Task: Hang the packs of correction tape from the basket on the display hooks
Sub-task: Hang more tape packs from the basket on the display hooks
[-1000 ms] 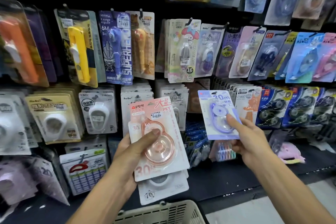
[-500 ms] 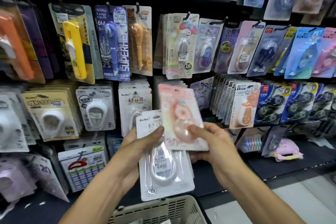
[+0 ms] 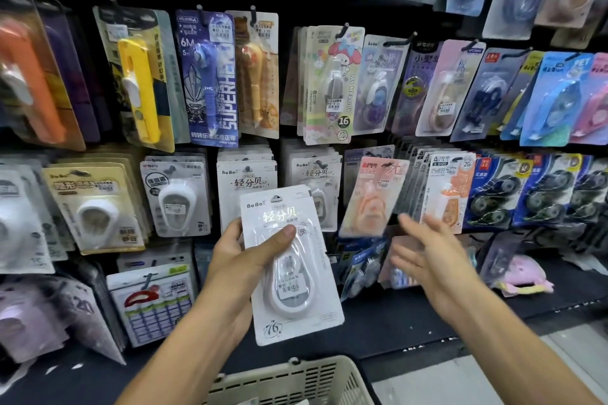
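Holding the white pack of correction tape (image 3: pixel 289 265) upright in my left hand (image 3: pixel 240 260), I have its long axis running near vertical, tilted slightly to the left at the top, with the hanging slot at its upper edge. The matching white packs (image 3: pixel 246 181) hang on a display hook directly behind and above it, so I judge the coming move to be up and forward, toward the wall. My left hand grips the pack along its left edge, thumb (image 3: pixel 279 237) pressed across the front of the blister and fingers hidden behind the card. My right hand (image 3: pixel 427 256) is free: fingers straight and spread, palm turned leftward, holding nothing, blurred at the fingertips. It sits just below and in front of the pink pack (image 3: pixel 373 199), which hangs askew on its hook, bottom swung to the left; I cannot tell whether the fingertips touch it. The two hands are apart, the left plainly nearer the white packs' hook. The basket (image 3: pixel 296 378) is at the lower edge of view, beneath my left forearm; its contents are mostly out of sight.
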### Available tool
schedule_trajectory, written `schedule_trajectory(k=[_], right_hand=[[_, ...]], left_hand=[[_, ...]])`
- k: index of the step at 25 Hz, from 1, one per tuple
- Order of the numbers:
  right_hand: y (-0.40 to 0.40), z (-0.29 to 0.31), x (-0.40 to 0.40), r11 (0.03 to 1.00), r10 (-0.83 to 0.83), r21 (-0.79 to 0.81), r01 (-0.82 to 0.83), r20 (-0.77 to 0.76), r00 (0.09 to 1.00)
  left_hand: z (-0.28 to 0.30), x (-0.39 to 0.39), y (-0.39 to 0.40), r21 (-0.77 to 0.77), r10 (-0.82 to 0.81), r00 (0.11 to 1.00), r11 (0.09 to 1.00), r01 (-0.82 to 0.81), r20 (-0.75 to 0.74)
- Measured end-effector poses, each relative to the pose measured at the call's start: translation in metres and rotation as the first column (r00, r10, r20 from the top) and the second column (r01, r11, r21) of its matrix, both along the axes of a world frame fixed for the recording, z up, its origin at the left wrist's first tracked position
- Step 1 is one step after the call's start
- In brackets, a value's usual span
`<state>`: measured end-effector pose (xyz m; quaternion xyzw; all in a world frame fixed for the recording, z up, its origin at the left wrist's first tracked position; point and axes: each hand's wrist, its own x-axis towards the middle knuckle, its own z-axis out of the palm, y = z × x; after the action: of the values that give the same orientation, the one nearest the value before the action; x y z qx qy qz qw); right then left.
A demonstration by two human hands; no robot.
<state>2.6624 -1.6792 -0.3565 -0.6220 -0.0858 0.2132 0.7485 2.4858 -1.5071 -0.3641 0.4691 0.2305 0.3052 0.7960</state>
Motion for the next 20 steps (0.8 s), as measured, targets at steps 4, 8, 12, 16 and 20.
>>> schedule_trajectory(k=[4,8,12,16,20], right_hand=[[0.031,-0.018,-0.066,0.863,0.489,-0.243,-0.444,0.171,0.856],[0.046,-0.017,-0.064,0.949,0.310,0.018,-0.313,0.097,0.946],[0.051,-0.008,-0.037,0.993,0.117,-0.011,-0.117,0.172,0.978],[0.065,-0.004,-0.025,0.994,0.017,-0.112,0.010,0.232,0.973],[0.068,-0.007,-0.036,0.976,0.121,-0.188,-0.111,0.042,0.992]], left_hand=[[0.000,0.004,-0.005,0.024,0.032,0.999,0.999,-0.031,-0.039],[0.003,0.000,0.002,0.007,0.012,1.000,1.000,-0.012,-0.005],[0.005,-0.009,0.012,0.036,0.137,0.990,0.990,-0.135,-0.039],[0.009,-0.018,0.026,0.042,0.210,0.977,0.977,-0.209,-0.024],[0.011,-0.017,0.027,0.059,0.185,0.983,0.981,-0.185,0.004]])
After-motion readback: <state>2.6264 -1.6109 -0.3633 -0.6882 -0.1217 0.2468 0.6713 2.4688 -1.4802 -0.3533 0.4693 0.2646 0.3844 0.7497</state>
